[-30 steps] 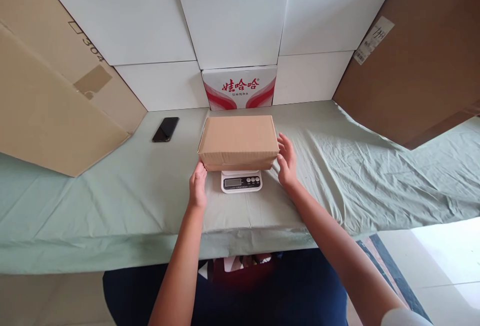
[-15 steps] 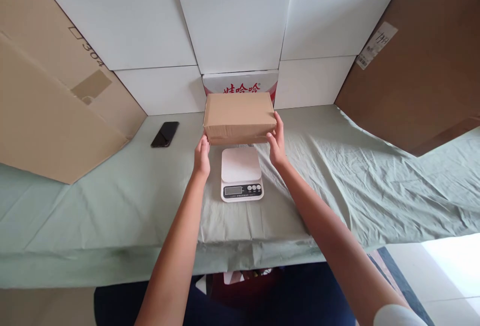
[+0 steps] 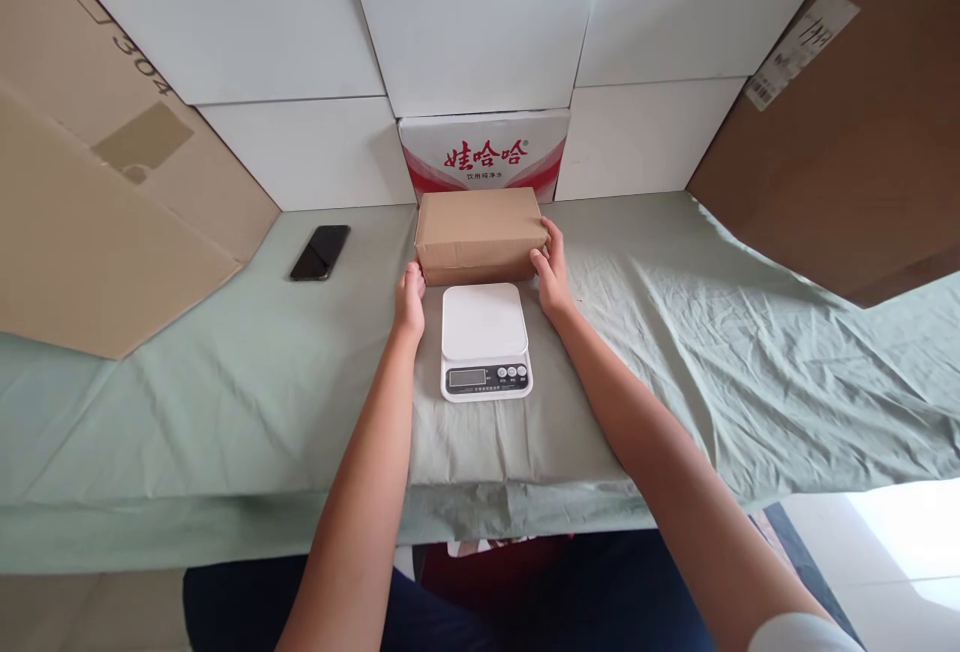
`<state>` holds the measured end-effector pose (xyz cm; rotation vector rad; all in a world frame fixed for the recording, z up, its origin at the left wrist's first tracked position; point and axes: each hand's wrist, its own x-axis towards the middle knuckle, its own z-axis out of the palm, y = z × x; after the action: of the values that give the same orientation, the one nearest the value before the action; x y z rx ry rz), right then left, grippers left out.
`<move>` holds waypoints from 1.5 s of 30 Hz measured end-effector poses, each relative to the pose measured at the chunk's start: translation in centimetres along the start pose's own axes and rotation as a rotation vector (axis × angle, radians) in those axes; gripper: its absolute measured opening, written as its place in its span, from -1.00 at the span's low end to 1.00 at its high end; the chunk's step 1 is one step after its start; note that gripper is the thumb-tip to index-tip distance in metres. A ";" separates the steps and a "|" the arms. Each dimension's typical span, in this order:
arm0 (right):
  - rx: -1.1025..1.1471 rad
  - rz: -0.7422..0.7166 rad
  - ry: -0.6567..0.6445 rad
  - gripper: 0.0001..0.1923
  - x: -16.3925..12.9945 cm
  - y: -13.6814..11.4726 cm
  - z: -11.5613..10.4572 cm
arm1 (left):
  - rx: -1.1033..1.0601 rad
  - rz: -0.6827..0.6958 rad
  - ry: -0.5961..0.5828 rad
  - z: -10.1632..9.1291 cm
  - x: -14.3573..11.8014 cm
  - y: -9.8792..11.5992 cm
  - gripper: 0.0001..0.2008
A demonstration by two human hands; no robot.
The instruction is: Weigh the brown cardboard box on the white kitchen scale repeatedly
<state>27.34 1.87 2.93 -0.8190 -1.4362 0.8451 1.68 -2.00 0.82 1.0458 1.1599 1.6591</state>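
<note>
The brown cardboard box [image 3: 480,232] sits on the table [image 3: 225,402], just behind the white kitchen scale [image 3: 485,340] and right in front of the red-and-white printed carton [image 3: 484,154] that leans against the white panels [image 3: 300,32] at the back. Both hands are on the box, 1 at each end. The left hand [image 3: 409,300] presses against the box's lower left corner, fingers flat along the side. The right hand [image 3: 553,272] wraps the right end, thumb at the front face and fingers [image 3: 549,230] curling up along the side edge. Each grip is closed against the cardboard, so the box is pinched between the 2 palms. The box's underside looks to be resting on the green cloth, though I cannot tell for sure from here.

The scale's platform is bare, its display and 3 buttons facing the person. A black phone [image 3: 320,252] lies flat on the cloth to the left, well apart from the box. Large brown cardboard sheets [image 3: 90,192] lean in from both sides.
</note>
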 end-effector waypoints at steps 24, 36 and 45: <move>-0.008 0.065 -0.013 -0.10 -0.1 0.7 -0.5 | -0.010 -0.035 0.058 -0.3 0.5 0.1 -0.06; 0.000 0.060 -0.035 -0.04 0.0 0.1 -0.2 | -0.024 -0.018 0.033 -0.2 0.4 -0.1 -0.06; -0.005 0.067 -0.042 -0.02 0.0 -0.1 -0.2 | -0.007 -0.032 0.042 -0.2 0.4 -0.2 -0.12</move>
<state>27.55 1.77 3.02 -0.8616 -1.4549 0.9141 1.39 -1.65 0.66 0.9874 1.1914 1.6668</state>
